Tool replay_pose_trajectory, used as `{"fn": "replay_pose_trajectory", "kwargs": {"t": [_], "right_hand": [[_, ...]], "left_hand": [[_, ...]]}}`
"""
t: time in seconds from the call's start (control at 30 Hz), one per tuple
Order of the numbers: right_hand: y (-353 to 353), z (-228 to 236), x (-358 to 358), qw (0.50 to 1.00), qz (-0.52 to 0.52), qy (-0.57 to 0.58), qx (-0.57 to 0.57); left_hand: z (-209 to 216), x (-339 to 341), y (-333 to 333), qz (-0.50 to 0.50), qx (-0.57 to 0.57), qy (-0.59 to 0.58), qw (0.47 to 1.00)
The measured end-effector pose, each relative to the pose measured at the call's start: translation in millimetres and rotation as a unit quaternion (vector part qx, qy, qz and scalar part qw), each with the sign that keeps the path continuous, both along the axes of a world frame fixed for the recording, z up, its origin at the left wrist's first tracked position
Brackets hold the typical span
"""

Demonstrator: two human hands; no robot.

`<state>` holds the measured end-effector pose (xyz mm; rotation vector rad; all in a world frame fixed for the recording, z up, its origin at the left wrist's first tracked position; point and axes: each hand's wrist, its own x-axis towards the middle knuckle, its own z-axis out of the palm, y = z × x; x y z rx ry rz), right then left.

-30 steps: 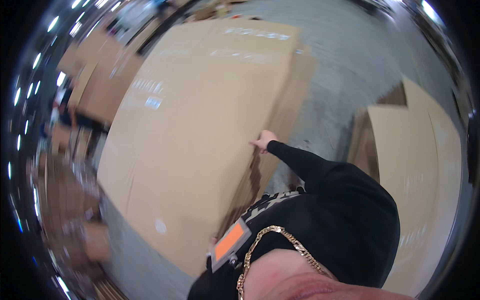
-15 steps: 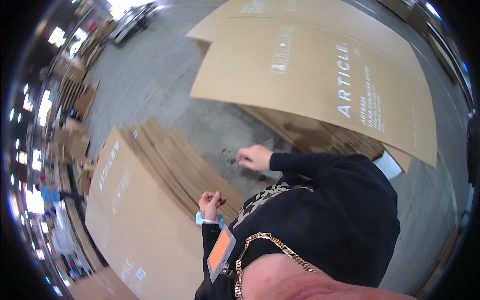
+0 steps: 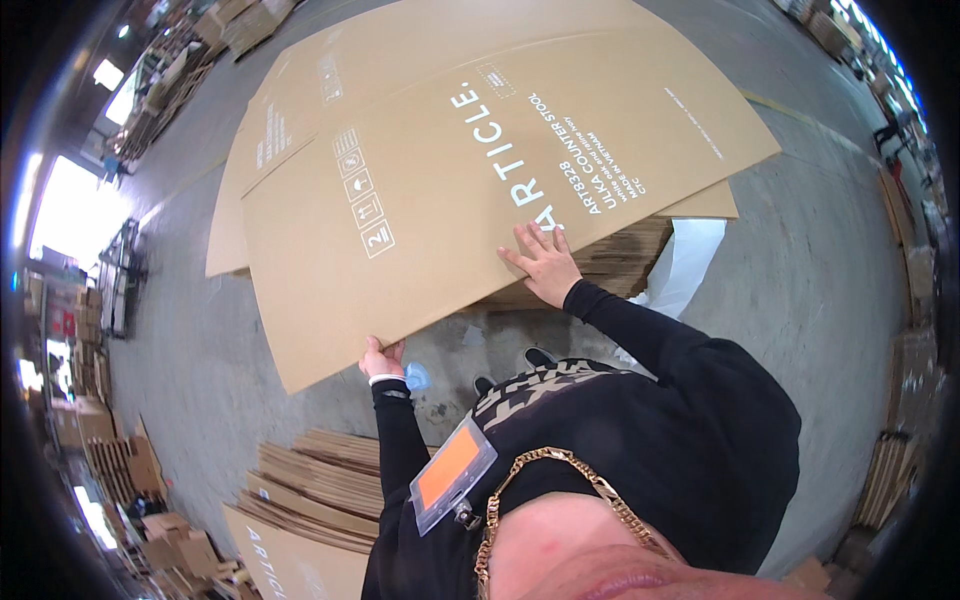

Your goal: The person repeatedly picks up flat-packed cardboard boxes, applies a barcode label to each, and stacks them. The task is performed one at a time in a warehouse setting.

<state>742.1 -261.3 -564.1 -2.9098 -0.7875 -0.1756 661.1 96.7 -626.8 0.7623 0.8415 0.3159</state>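
Clearly, in the head view the person is handling a large flat cardboard sheet (image 3: pixel 470 170), a folded brown carton that is filling most of the upper half of the picture. It is lying over a second brown sheet (image 3: pixel 300 90) of the same kind, which is showing at its upper left edge, and both are resting on a stack of flattened cartons (image 3: pixel 625 255) whose layered edges are showing under the right side.

The left hand (image 3: pixel 381 357) is gripping the near lower edge of the large sheet, with the fingers curled around it. The right hand (image 3: pixel 543 262) is lying flat and open on the top face of the sheet, fingers spread, pressing and not clasping anything.

On the sheet, white printing is running diagonally across the middle, and a column of small white square handling symbols is sitting at the left part. A white plastic film (image 3: pixel 685 265) is hanging beside the stack on the right.

An orange badge (image 3: pixel 450 475) in a clear holder is hanging on the black sweater, near a gold chain (image 3: pixel 560 480). Another pile of flattened cartons (image 3: pixel 320 490) is lying on the grey concrete floor (image 3: pixel 800 290) at the lower left.
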Motion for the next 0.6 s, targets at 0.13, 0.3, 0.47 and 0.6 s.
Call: {"fn": "replay_pose_trajectory", "kwargs": {"t": [0.13, 0.3, 0.47, 0.6], "right_hand": [[15.8, -31.7, 2.4, 0.996, -0.013, -0.057, 0.074], [42.7, -46.7, 17.0, 0.989, -0.034, -0.098, 0.110], [37.2, -58.6, 16.9, 0.985, -0.016, -0.071, 0.155], [-10.9, -58.1, -27.2, 0.938, -0.018, -0.124, 0.324]], "left_hand": [[1.2, 16.6, 14.4, 0.006, 0.086, -0.005, 0.996], [5.3, 71.8, 51.3, -0.014, 0.120, 0.014, 0.993], [15.7, 108.5, 39.3, -0.067, 0.088, 0.044, 0.993], [-4.1, 92.0, 26.0, -0.134, 0.118, 0.046, 0.983]]}}
